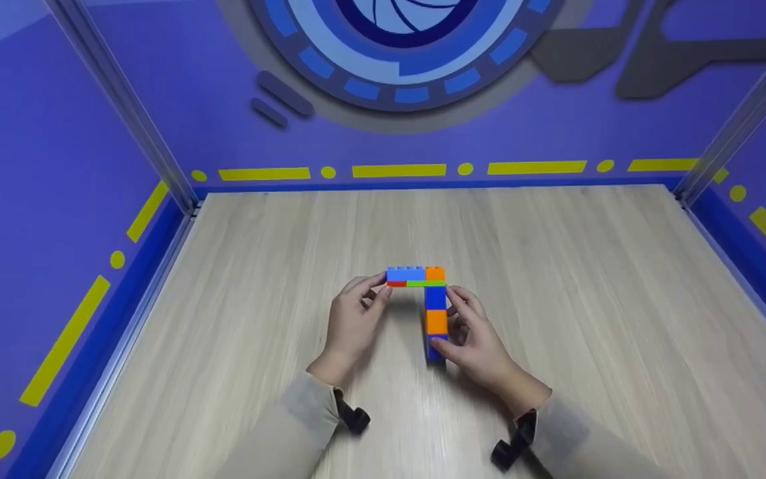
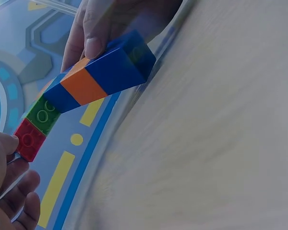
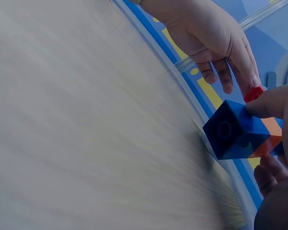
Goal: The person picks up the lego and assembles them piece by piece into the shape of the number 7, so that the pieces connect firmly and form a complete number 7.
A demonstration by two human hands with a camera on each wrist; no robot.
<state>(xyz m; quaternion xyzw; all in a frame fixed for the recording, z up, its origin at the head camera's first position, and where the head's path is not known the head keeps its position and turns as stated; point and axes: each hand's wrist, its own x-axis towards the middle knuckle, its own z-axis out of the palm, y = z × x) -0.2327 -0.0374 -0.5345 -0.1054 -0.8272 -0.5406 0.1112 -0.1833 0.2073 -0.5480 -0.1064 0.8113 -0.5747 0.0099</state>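
Observation:
Both hands hold one joined assembly of toy building bricks, shaped like an upside-down L. Its long leg stacks a blue brick (image 1: 435, 298), an orange brick (image 1: 436, 322) and another blue brick (image 3: 242, 132). Across the top run a thin red brick (image 2: 30, 140) and a thin green brick (image 2: 42, 115), beneath a light blue brick (image 1: 405, 273) and a second orange brick (image 1: 435, 273). My left hand (image 1: 353, 320) pinches the red and light blue end between thumb and fingers. With thumb on the lowest blue brick, my right hand (image 1: 483, 346) grips the leg.
A light wood-grain table (image 1: 256, 266) lies under the hands. Blue-purple panels (image 1: 44, 199) with yellow marks stand at the left, back and right. Metal posts (image 1: 124, 100) rise at the back corners. A black strap (image 1: 353, 416) hangs from the left sleeve.

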